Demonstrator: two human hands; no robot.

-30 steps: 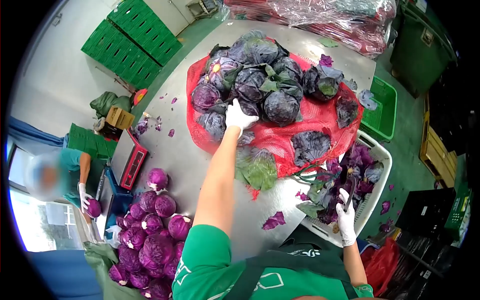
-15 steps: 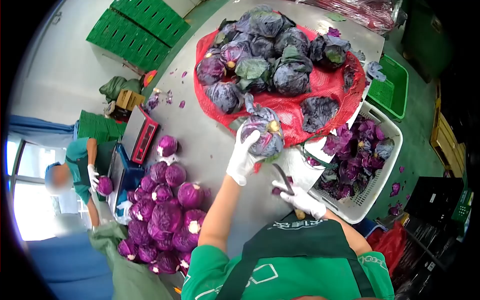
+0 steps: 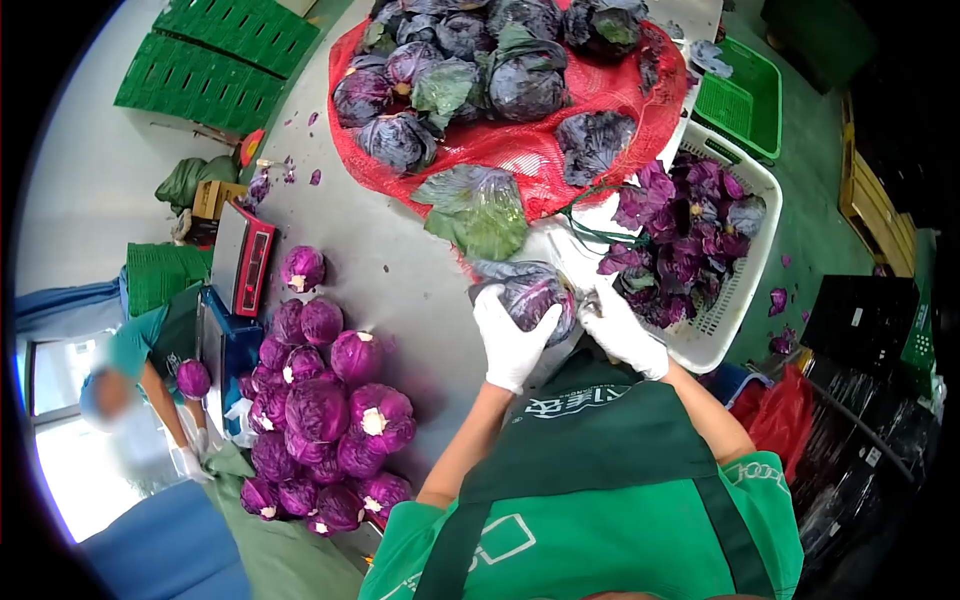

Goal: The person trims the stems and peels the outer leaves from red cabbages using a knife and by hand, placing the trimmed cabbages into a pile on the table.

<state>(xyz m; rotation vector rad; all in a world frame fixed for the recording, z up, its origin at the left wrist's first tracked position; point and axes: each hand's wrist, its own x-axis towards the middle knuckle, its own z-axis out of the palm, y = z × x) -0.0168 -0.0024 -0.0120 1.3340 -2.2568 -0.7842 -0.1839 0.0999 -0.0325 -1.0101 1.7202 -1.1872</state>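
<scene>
My left hand (image 3: 515, 338), in a white glove, is wrapped round a red cabbage (image 3: 537, 293) with dark outer leaves, just in front of my apron. Close against the cabbage's right side, my right hand (image 3: 624, 328), also gloved, is closed round a knife; its blade hardly shows here. Beyond the cabbage lies a large loose green-purple leaf (image 3: 482, 208), at the near edge of a red mesh sack (image 3: 545, 200). Several untrimmed cabbages (image 3: 525, 82) rest on the sack. To the left, several trimmed purple cabbages (image 3: 318, 410) are heaped on the metal table (image 3: 420, 290).
A white crate (image 3: 757, 235) of purple leaves stands at my right, with a green crate (image 3: 768, 105) behind it. At left are a red scale (image 3: 256, 270) and a co-worker (image 3: 150, 340) in a green shirt, near a purple cabbage (image 3: 194, 378).
My left hand has brought the cabbage closer to my body, and my right hand has come up to it. A large leaf now lies by the sack. The co-worker's hands have moved off their cabbage.
</scene>
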